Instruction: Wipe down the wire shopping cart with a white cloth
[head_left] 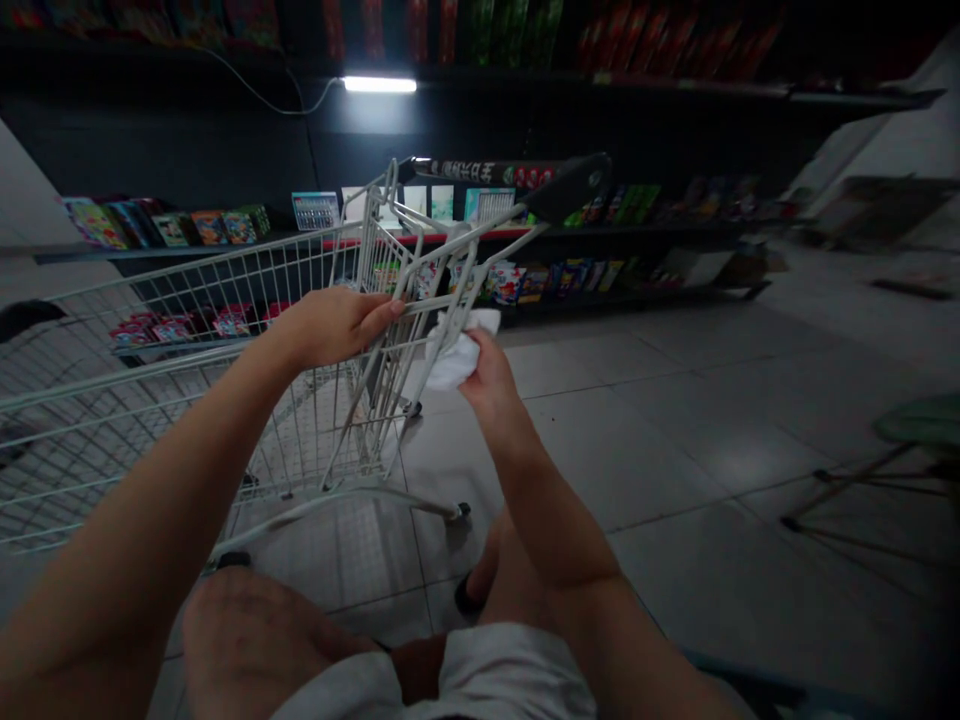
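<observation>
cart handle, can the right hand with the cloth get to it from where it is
Probably yes: the right hand presses the white cloth against the cart's wire frame, and the black handle lies just above with nothing between.

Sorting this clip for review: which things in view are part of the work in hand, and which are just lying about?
In hand:
left hand gripping the shopping cart wire
right hand pressing a white cloth to the cart's rear frame

Lying about:
shelves of packaged goods
strip light
green stool
tiled floor
</observation>
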